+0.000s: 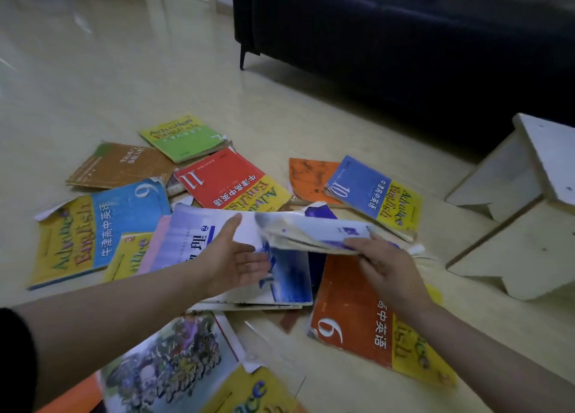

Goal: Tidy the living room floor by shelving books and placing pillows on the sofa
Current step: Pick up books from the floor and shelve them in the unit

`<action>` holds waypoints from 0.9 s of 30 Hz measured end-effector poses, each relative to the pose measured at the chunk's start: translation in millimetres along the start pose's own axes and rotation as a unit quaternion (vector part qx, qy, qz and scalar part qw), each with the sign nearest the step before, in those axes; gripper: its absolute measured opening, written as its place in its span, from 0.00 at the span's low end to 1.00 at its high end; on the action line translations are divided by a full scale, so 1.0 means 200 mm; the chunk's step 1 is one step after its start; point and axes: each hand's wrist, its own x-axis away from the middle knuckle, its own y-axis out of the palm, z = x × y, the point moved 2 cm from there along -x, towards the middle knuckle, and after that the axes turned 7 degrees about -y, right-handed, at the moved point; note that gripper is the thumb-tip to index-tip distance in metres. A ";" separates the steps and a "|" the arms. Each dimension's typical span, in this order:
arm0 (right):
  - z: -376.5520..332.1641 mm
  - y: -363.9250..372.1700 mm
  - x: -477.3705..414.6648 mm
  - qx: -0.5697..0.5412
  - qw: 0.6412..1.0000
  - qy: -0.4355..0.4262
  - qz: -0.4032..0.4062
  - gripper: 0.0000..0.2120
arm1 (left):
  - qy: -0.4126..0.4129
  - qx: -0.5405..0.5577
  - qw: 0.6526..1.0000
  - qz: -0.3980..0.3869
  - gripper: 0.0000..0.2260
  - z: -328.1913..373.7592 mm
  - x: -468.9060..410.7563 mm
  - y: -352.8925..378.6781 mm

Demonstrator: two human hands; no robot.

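One head-worn wide-angle view, facing forward and down. Close above books [224, 179] strewn on floor [124, 70]; sofa [373, 39] at far edge.

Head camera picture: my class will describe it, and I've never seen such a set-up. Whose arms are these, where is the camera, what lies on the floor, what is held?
No machine here: the grips are a person's bare hands, filmed by a camera worn on their head, looking forward and down. Scattered on the glossy beige tiled floor lie worn paperbacks, among them a red textbook numbered 11, a blue textbook numbered 10 and an orange textbook numbered 6. The right hand holds a limp blue-and-white paperback raised above the pile; the left hand is open beside it, holding nothing. Nearby stand a dark sofa and a white wooden stool.
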 end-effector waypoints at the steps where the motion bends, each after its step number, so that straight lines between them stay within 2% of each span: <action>1: -0.05 0.02 0.01 -0.003 0.999 -0.034 -0.033 0.17 | -0.015 0.034 0.999 -0.026 0.33 -0.01 0.01 -0.02; 4: -0.16 0.08 0.05 0.021 0.987 -0.120 -0.104 0.18 | -0.013 0.046 0.998 -0.049 0.17 -0.04 0.02 -0.08; 5: -0.18 0.09 0.06 0.024 0.986 -0.120 -0.113 0.18 | -0.007 0.036 0.999 -0.031 0.12 -0.05 0.02 -0.10; 8: -0.17 0.09 0.06 0.049 0.992 -0.071 -0.094 0.18 | 0.003 0.018 1.000 0.007 0.08 -0.07 0.00 -0.15; 9: -0.17 0.08 0.06 0.060 0.995 -0.033 -0.067 0.17 | 0.009 0.010 1.000 0.008 0.07 -0.07 0.00 -0.16; 11: -0.18 0.08 0.07 0.070 0.993 0.095 0.017 0.14 | 0.024 -0.001 1.000 0.018 0.07 -0.08 0.00 -0.15; 13: -0.21 0.10 0.10 0.020 0.954 0.285 0.087 0.12 | 0.043 -0.010 0.999 0.032 0.06 -0.09 0.02 -0.13; 14: -0.22 0.13 0.12 -0.079 0.907 0.400 0.107 0.11 | 0.053 -0.007 0.998 0.033 0.07 -0.10 0.05 -0.12; 15: -0.24 0.17 0.14 -0.225 0.820 0.512 0.119 0.11 | 0.066 -0.002 0.997 0.032 0.07 -0.10 0.06 -0.10; 16: -0.27 0.22 0.16 -0.371 0.706 0.589 0.126 0.13 | 0.077 0.003 0.997 0.023 0.07 -0.11 0.08 -0.09; 17: -0.32 0.24 0.17 -0.477 0.611 0.620 0.120 0.15 | 0.084 0.001 0.996 0.014 0.08 -0.12 0.09 -0.08; 18: -0.36 0.26 0.16 -0.545 0.554 0.621 0.103 0.17 | 0.085 -0.006 0.996 0.008 0.10 -0.14 0.10 -0.08; 19: -0.40 0.26 0.14 -0.585 0.528 0.609 0.089 0.17 | 0.081 -0.019 0.996 0.009 0.11 -0.15 0.11 -0.09; 20: -0.44 0.26 0.12 -0.606 0.520 0.596 0.085 0.16 | 0.076 -0.026 0.997 0.013 0.12 -0.17 0.11 -0.09; 21: -0.45 0.26 0.10 -0.611 0.525 0.586 0.088 0.15 | 0.070 -0.030 0.997 0.014 0.13 -0.18 0.11 -0.11; 23: -0.43 0.26 0.06 -0.574 0.569 0.582 0.089 0.16 | 0.057 -0.027 0.998 0.015 0.12 -0.19 0.13 -0.13; 25: -0.40 0.26 0.04 -0.527 0.628 0.568 0.065 0.19 | 0.053 -0.039 0.998 0.017 0.11 -0.19 0.14 -0.15; 27: -0.33 0.25 0.03 -0.493 0.674 0.549 0.038 0.20 | 0.039 -0.098 0.994 0.033 0.09 -0.19 0.17 -0.18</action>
